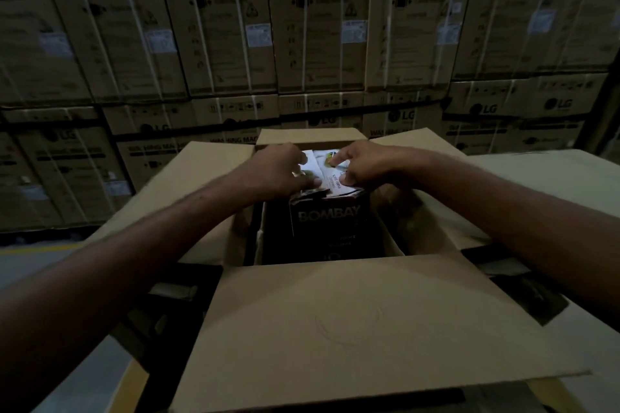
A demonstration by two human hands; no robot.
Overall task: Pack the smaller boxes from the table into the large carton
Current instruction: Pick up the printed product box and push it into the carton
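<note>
A large brown carton [352, 318] stands open in front of me, its four flaps spread outward. Inside it sits a dark box [322, 228] printed with "BOMBAY" in pale letters. On top of that box lie white smaller boxes [327, 174] with green pictures. My left hand [278, 171] reaches into the carton from the left, its fingers curled on the left white box. From the right, my right hand [360, 166] pinches the right white box with thumb and fingers. The carton's bottom is hidden.
A wall of stacked brown washing-machine cartons [315, 27] with white straps fills the background. A pale table surface [553, 178] extends to the right of the carton. Dark objects [523, 292] lie under the right flap. Grey floor [40, 255] shows at the left.
</note>
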